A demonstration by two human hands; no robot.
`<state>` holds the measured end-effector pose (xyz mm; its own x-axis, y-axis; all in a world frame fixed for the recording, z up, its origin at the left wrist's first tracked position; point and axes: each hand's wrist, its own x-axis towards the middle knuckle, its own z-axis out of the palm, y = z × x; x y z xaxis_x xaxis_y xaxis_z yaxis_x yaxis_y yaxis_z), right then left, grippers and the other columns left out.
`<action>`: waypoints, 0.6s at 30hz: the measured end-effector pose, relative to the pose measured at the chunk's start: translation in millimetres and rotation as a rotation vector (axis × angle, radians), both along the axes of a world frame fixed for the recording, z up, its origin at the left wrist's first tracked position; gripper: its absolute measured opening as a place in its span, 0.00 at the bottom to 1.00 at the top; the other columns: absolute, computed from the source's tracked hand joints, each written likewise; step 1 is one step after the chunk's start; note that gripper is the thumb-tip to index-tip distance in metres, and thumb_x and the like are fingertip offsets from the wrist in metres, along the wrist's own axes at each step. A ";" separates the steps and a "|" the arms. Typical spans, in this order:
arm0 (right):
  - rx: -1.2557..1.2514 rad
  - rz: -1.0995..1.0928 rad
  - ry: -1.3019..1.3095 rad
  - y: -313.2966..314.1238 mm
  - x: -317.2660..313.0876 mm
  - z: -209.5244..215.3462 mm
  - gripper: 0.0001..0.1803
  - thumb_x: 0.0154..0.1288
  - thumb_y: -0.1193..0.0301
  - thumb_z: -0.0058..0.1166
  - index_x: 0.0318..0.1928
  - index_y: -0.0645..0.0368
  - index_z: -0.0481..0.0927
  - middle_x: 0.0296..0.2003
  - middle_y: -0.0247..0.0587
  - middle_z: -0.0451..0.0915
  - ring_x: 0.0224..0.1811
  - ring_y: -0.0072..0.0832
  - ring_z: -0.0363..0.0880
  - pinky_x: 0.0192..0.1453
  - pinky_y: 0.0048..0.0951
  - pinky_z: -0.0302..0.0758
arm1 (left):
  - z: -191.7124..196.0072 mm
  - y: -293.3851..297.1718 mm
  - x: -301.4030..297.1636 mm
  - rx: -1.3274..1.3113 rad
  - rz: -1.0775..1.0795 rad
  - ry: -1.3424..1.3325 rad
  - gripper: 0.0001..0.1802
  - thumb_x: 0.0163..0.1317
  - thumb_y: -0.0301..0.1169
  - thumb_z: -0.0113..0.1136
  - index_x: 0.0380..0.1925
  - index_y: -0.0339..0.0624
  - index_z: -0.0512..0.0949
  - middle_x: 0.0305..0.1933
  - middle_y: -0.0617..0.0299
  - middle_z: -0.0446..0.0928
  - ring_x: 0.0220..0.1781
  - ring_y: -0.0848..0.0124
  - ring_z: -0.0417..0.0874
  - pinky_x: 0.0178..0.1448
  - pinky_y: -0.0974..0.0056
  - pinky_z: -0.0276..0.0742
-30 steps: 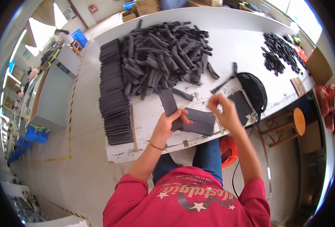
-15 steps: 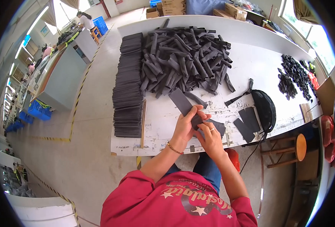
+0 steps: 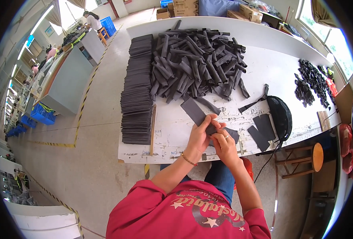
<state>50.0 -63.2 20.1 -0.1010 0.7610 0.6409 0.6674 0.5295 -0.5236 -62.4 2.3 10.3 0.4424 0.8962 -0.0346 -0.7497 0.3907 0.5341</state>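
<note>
A flat dark grey fabric strip (image 3: 192, 110) slants up and to the left from between my hands, above the near edge of the table. My left hand (image 3: 200, 137) is closed round its lower part, thumb on top. Close beside it, my right hand (image 3: 226, 150) pinches the strip's lower end, partly hidden behind the fingers. Another dark fabric piece (image 3: 233, 135) lies on the table just beyond my right hand. Beyond my hands is a big heap of rolled dark fabric pieces (image 3: 200, 63), with a long, tightly packed row of flat strips (image 3: 136, 91) to its left.
On the white table (image 3: 168, 131), a wooden stick (image 3: 153, 129) lies beside the row. To the right are loose dark strips (image 3: 264, 126), a black mesh-like pouch (image 3: 280, 115) with a strap, and small dark pieces (image 3: 313, 81). A wooden stool (image 3: 317, 156) stands at the right.
The strip stays in both hands. My right fingers have closed in tighter at its lower end. The whole view has shifted slightly.
</note>
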 end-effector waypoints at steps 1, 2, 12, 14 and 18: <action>0.000 0.000 0.000 -0.1 0.2 0.1 0.09 0.57 0.83 0.58 0.37 0.63 0.75 0.36 0.49 0.76 0.36 0.47 0.78 0.39 0.41 0.77 | 0.5 0.9 -0.8 0.004 0.003 0.014 0.14 0.73 0.37 0.50 0.45 0.35 0.75 0.30 0.57 0.80 0.44 0.55 0.85 0.54 0.55 0.78; -0.011 0.001 0.002 -0.6 1.0 0.3 0.08 0.57 0.83 0.58 0.37 0.63 0.75 0.36 0.49 0.76 0.36 0.47 0.78 0.39 0.40 0.76 | 2.2 1.5 -1.1 0.008 0.003 0.028 0.15 0.73 0.37 0.49 0.46 0.35 0.75 0.30 0.57 0.80 0.44 0.55 0.85 0.54 0.55 0.78; -0.016 0.012 0.015 -1.6 1.8 0.5 0.08 0.57 0.83 0.58 0.38 0.64 0.75 0.36 0.49 0.76 0.36 0.46 0.78 0.38 0.40 0.76 | 5.7 5.3 -4.4 -0.008 -0.014 0.048 0.14 0.73 0.36 0.49 0.45 0.35 0.76 0.29 0.58 0.80 0.43 0.56 0.85 0.53 0.55 0.79; -0.024 0.013 0.009 -1.4 3.3 0.4 0.08 0.57 0.83 0.58 0.38 0.64 0.75 0.36 0.48 0.76 0.36 0.46 0.78 0.39 0.39 0.76 | 5.8 3.9 -4.7 -0.012 -0.027 0.041 0.14 0.73 0.36 0.49 0.45 0.35 0.76 0.30 0.58 0.80 0.43 0.56 0.85 0.53 0.55 0.79; 0.007 0.021 0.009 2.3 5.4 1.6 0.08 0.57 0.84 0.58 0.37 0.64 0.75 0.37 0.49 0.77 0.36 0.47 0.78 0.39 0.39 0.76 | 4.2 3.4 -3.9 0.006 -0.024 0.038 0.14 0.73 0.36 0.49 0.45 0.35 0.76 0.31 0.58 0.81 0.42 0.56 0.86 0.53 0.55 0.79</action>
